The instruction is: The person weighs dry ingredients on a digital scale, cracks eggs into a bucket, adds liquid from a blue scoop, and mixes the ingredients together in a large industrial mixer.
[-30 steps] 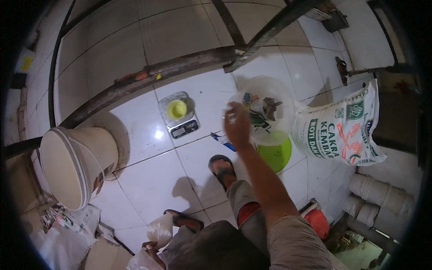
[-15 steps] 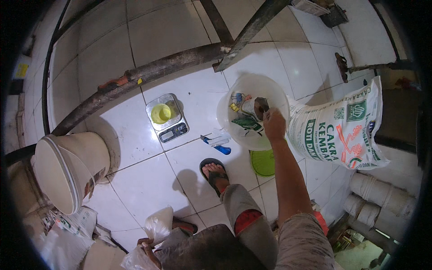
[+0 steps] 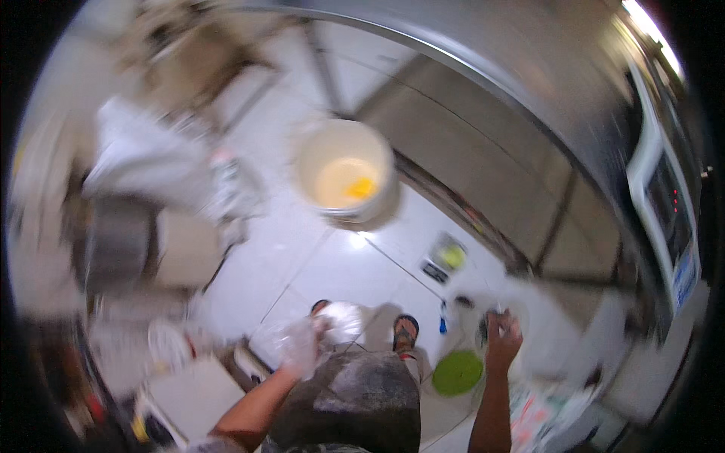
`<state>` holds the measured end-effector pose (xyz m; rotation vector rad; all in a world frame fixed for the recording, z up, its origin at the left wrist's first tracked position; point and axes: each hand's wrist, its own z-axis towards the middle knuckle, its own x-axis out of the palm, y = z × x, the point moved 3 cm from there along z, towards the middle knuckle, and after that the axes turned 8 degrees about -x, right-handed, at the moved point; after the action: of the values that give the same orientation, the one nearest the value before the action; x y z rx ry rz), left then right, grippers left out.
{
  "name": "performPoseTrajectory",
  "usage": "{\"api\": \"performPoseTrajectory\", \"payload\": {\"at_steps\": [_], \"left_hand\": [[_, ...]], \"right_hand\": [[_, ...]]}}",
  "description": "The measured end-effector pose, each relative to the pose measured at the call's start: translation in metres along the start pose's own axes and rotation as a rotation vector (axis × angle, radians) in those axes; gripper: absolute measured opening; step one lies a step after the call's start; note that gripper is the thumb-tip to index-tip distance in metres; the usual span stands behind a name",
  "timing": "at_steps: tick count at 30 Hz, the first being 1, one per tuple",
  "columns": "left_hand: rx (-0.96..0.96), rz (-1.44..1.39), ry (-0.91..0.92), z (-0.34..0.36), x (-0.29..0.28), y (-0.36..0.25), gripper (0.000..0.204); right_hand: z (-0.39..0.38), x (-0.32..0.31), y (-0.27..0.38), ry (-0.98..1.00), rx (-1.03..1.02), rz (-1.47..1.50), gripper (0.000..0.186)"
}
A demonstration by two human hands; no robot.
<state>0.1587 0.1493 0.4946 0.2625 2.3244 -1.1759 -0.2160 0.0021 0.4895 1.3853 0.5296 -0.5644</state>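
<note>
My left hand (image 3: 320, 332), closed, grips a clear plastic bag (image 3: 294, 346) with something white in it, beside my knee. Out to the right, my right hand (image 3: 504, 343) has its fingers curled together over the translucent white bucket (image 3: 532, 313). What they hold, if anything, is blurred. Next to that hand a green round lid (image 3: 458, 372) lies on the floor. Beyond it are a blue-handled knife (image 3: 443, 321) and a small scale (image 3: 435, 272) carrying a yellow-green cup (image 3: 453, 257).
A large cream bucket (image 3: 321, 147) stands ahead with something orange-yellow inside. White sacks (image 3: 151, 162) and a stool-like block (image 3: 192, 396) are on the left. A printed sack (image 3: 540, 411) lies lower right. A metal table (image 3: 483, 57) crosses the upper right.
My view has swung left and up, bringing the cream bucket's inside and the tabletop into sight. My left arm shows more fully. The right hand has risen slightly from inside the translucent bucket.
</note>
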Motion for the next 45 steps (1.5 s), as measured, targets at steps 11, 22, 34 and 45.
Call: {"api": "performPoseTrajectory", "payload": {"at_steps": [11, 22, 34, 45], "left_hand": [[-0.011, -0.152, -0.710, -0.124, -0.186, 0.006, 0.026], [-0.185, -0.118, -1.503, -0.319, -0.371, 0.141, 0.012], [-0.567, -1.223, -1.824, -0.437, -0.392, 0.260, 0.025], [-0.645, -1.182, -2.266, -0.452, -0.456, 0.185, 0.021]], "right_hand": [[-0.083, 0.142, 0.516, 1.339, -0.961, 0.176, 0.047], [-0.330, 0.256, 0.713, 1.596, -1.667, 0.323, 0.045], [-0.547, 0.391, 0.803, 2.287, -1.847, 0.400, 0.024], [-0.557, 0.356, 0.899, 2.294, -2.479, 0.583, 0.018]]}}
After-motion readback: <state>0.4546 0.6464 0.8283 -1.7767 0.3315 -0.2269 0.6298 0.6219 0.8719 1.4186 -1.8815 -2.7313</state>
